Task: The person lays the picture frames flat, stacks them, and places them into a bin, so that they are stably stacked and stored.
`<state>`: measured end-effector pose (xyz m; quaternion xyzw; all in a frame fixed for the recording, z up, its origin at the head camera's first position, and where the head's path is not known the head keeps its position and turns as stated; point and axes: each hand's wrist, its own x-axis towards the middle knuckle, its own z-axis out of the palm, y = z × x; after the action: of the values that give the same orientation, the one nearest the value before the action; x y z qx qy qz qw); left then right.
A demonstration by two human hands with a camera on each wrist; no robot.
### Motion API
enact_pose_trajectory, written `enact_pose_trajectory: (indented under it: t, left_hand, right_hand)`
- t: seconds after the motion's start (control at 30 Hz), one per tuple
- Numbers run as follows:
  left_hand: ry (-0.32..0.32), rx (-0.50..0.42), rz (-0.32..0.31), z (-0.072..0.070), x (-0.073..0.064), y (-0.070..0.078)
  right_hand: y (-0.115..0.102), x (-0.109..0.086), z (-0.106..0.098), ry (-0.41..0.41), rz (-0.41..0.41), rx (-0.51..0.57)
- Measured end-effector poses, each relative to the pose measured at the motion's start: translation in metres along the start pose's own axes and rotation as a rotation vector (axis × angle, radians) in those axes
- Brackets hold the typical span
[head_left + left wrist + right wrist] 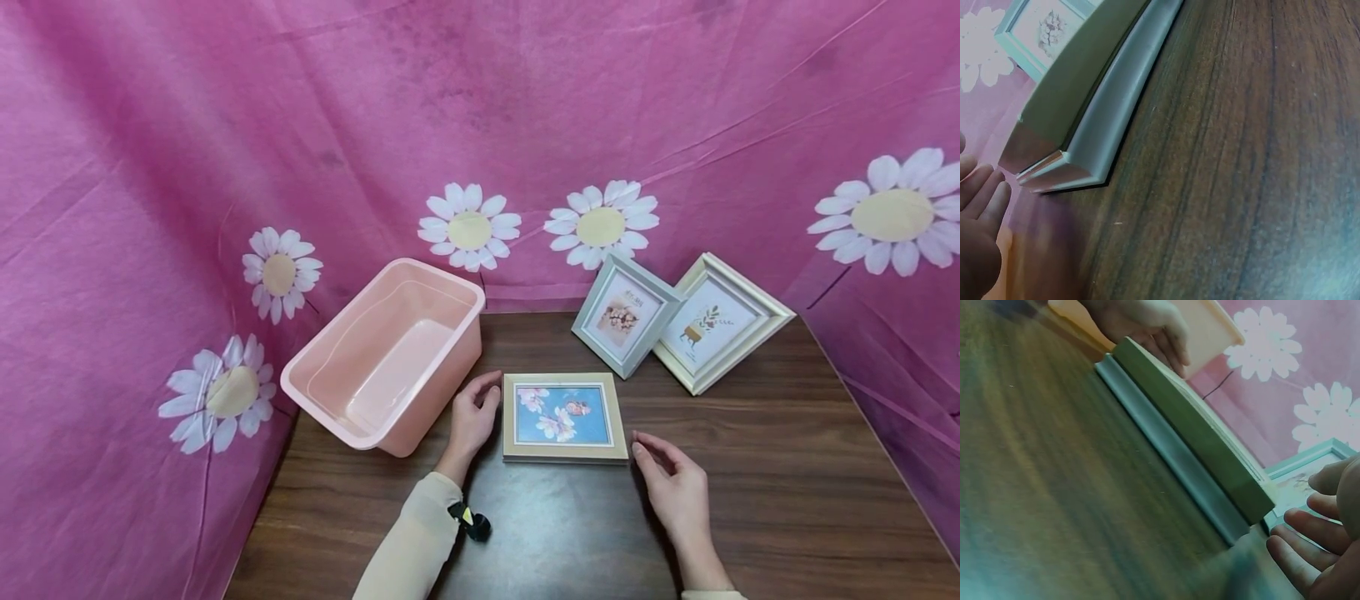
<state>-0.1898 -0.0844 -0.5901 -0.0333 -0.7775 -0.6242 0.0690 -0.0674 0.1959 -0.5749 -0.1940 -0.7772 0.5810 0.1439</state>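
A tan picture frame (562, 451) with a blue flower picture lies face up on the table. From the side, the left wrist view shows its tan edge (1079, 81) sitting on a pale grey moulded layer (1124, 94), perhaps a second frame beneath. My left hand (474, 417) is beside the frame's left edge, fingers relaxed and gripping nothing. Just off the lower right corner is my right hand (675, 483), its fingers loosely bent. In the right wrist view, a narrow gap separates the right fingertips (1282, 547) from the frame.
A pink plastic basin (431, 404) stands left of the frame, close to my left forearm. Behind on the right, a grey-green frame (621, 364) leans before a cream frame (750, 348). Pink flowered cloth (525, 100) hangs around the wooden table (810, 483).
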Motion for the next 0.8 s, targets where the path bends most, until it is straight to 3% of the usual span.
enact_pose_trajectory:
  t: [0.33, 0.8]
  left_hand:
    - [-0.008, -0.059, 0.088, -0.001, 0.002, 0.012]
    - [-0.065, -0.075, 0.076, 0.004, 0.01, 0.033]
  right_hand:
    - [-0.012, 0.017, -0.007, -0.006, -0.022, 0.06]
    - [-0.022, 0.049, -0.017, 0.022, -0.076, 0.104]
